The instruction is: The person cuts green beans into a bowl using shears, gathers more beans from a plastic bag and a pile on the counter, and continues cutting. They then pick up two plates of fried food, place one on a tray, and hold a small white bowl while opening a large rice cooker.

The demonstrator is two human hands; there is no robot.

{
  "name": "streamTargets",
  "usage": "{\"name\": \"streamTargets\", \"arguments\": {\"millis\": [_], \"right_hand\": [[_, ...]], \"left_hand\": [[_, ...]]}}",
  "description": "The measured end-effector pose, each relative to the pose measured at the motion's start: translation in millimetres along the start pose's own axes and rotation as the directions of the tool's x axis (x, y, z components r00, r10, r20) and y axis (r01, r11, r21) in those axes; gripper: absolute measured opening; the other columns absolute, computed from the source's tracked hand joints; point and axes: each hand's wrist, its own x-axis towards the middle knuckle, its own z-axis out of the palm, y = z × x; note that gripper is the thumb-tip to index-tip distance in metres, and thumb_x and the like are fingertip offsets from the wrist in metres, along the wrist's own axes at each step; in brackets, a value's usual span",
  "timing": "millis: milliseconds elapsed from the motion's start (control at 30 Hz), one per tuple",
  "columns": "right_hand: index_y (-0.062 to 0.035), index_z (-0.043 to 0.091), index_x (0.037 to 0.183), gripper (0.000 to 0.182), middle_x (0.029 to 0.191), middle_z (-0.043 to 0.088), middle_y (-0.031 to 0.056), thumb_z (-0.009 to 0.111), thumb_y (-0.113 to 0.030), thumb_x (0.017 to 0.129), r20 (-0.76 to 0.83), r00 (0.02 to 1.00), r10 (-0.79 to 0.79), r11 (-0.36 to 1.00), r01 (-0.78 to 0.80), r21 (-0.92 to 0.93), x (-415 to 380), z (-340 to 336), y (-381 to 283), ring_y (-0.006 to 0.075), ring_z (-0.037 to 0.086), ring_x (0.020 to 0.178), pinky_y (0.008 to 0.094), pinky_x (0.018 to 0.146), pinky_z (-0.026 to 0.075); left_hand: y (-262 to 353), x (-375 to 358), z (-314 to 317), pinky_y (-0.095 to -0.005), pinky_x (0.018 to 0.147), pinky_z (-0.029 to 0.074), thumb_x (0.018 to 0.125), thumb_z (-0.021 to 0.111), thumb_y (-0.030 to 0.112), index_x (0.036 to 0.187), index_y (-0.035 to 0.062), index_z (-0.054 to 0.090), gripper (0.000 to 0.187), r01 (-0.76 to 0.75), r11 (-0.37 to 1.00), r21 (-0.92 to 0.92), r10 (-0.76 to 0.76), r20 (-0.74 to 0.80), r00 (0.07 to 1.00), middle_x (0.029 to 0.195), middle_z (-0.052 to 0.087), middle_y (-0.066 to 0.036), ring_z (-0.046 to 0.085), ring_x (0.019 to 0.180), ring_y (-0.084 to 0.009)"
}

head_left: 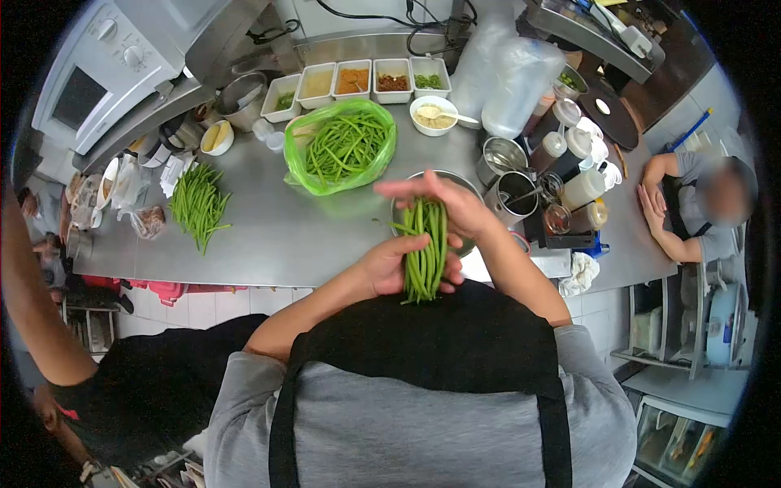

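Observation:
A bundle of green beans [425,252] stands roughly upright in front of my apron. My left hand [394,264] is wrapped round its lower half, with the thumb across the front and fingertips showing on the far side. Against the top ends of the beans lies my right hand [447,203], its fingers stretched out to the left. Behind the hands is a round metal bowl [468,180], partly hidden by them. More green beans fill an open green plastic bag [294,167] just beyond. A loose pile of green beans [198,203] lies on the counter to the left.
The steel counter [277,236] holds a row of white containers [393,96] at the back. A white bowl with a spoon [435,122] sits beyond the metal bowl. Squeeze bottles [582,189] and metal pots [511,195] crowd the right. Other people stand at left and right.

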Motion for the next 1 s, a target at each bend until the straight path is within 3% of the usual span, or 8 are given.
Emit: {"name": "streamTargets", "arguments": {"millis": [100, 233, 333, 533, 700, 833, 933, 1000], "right_hand": [[-0.0029, 0.048, 0.125, 0.054, 0.118, 0.053, 0.0076, 0.047, -0.043, 0.089, 0.245, 0.967, 0.064, 0.997, -0.051, -0.059, -15, -15, -4, 0.0149, 0.051, 0.098, 0.0292, 0.087, 0.041], [-0.0050, 0.057, 0.113, 0.041, 0.104, 0.057, 0.0050, 0.062, -0.004, 0.072, 0.124, 0.971, -0.206, 0.901, 0.238, -0.364, -28, -3, -19, 0.0147, 0.053, 0.094, 0.0281, 0.085, 0.042], [-0.0008, 0.056, 0.111, 0.036, 0.118, 0.053, 0.0102, 0.055, -0.002, 0.076, 0.057, 0.993, -0.103, 0.980, 0.111, -0.165, -35, -9, -16, 0.0194, 0.049, 0.111, 0.0335, 0.095, 0.037], [0.0020, 0.059, 0.109, 0.035, 0.131, 0.045, 0.0166, 0.045, -0.020, 0.086, -0.022, 0.958, -0.285, 0.945, 0.277, -0.177, -39, -27, -17, 0.0271, 0.041, 0.122, 0.0372, 0.102, 0.029], [-0.0017, 0.052, 0.122, 0.056, 0.122, 0.052, 0.0159, 0.041, -0.047, 0.091, 0.152, 0.985, -0.084, 0.962, 0.120, -0.244, -48, -23, -26, 0.0255, 0.047, 0.116, 0.0351, 0.101, 0.031], [-0.0048, 0.041, 0.131, 0.065, 0.121, 0.052, 0.0124, 0.058, -0.043, 0.081, -0.090, 0.996, -0.012, 0.997, 0.005, -0.081, -58, -25, -29, 0.0263, 0.050, 0.110, 0.0356, 0.097, 0.036], [-0.0073, 0.039, 0.131, 0.070, 0.120, 0.052, 0.0115, 0.068, -0.033, 0.073, -0.244, 0.939, -0.243, 0.878, 0.106, -0.467, -51, -16, -29, 0.0262, 0.051, 0.107, 0.0350, 0.092, 0.040], [-0.0074, 0.044, 0.127, 0.066, 0.120, 0.052, 0.0117, 0.071, -0.025, 0.069, -0.213, 0.934, -0.286, 0.672, 0.037, -0.739, -54, -1, -37, 0.0251, 0.051, 0.107, 0.0343, 0.090, 0.042]], "left_hand": [[-3, 7, 5, -0.0511, 0.100, 0.035, 0.081, 0.062, 0.029, 0.124, 0.0007, 0.043, 0.055, -0.040, 0.998, -0.041, 0.040, 0.004, 0.999, 0.118, 0.053, -0.019, 0.049, 0.113, -0.0371], [-7, 12, 6, -0.0545, 0.097, 0.038, 0.077, 0.066, 0.013, 0.121, 0.0009, 0.045, 0.051, 0.015, 1.000, 0.022, -0.014, -0.043, 0.999, 0.112, 0.056, -0.017, 0.054, 0.107, -0.0350], [-8, 17, 1, -0.0521, 0.094, 0.041, 0.082, 0.062, 0.019, 0.114, 0.0009, 0.050, 0.038, 0.059, 0.983, 0.175, -0.038, -0.120, 0.992, 0.105, 0.057, -0.014, 0.057, 0.099, -0.0324], [-12, 35, 3, -0.0468, 0.091, 0.044, 0.089, 0.050, 0.032, 0.103, 0.0012, 0.053, 0.035, 0.098, 0.993, -0.061, -0.100, -0.027, 0.995, 0.106, 0.056, -0.016, 0.056, 0.099, -0.0322], [-14, 39, 19, -0.0501, 0.092, 0.043, 0.080, 0.063, 0.012, 0.115, 0.0053, 0.045, 0.040, 0.066, 0.997, 0.050, -0.063, -0.050, 0.997, 0.106, 0.056, -0.016, 0.057, 0.101, -0.0326], [-11, 42, 25, -0.0393, 0.076, 0.052, 0.076, 0.064, 0.002, 0.105, 0.0042, 0.049, 0.033, 0.011, 0.991, 0.132, 0.008, -0.147, 0.989, 0.085, 0.055, -0.007, 0.061, 0.080, -0.0209], [-17, 49, 24, -0.0342, 0.068, 0.050, 0.074, 0.064, 0.000, 0.099, 0.0016, 0.052, 0.028, 0.010, 0.861, 0.509, 0.227, -0.401, 0.888, 0.082, 0.056, -0.006, 0.060, 0.075, -0.0183], [-20, 51, 15, -0.0320, 0.065, 0.049, 0.074, 0.063, -0.001, 0.099, 0.0007, 0.053, 0.027, 0.064, 0.761, 0.646, 0.243, -0.374, 0.895, 0.084, 0.058, -0.008, 0.060, 0.075, -0.0180]]}}
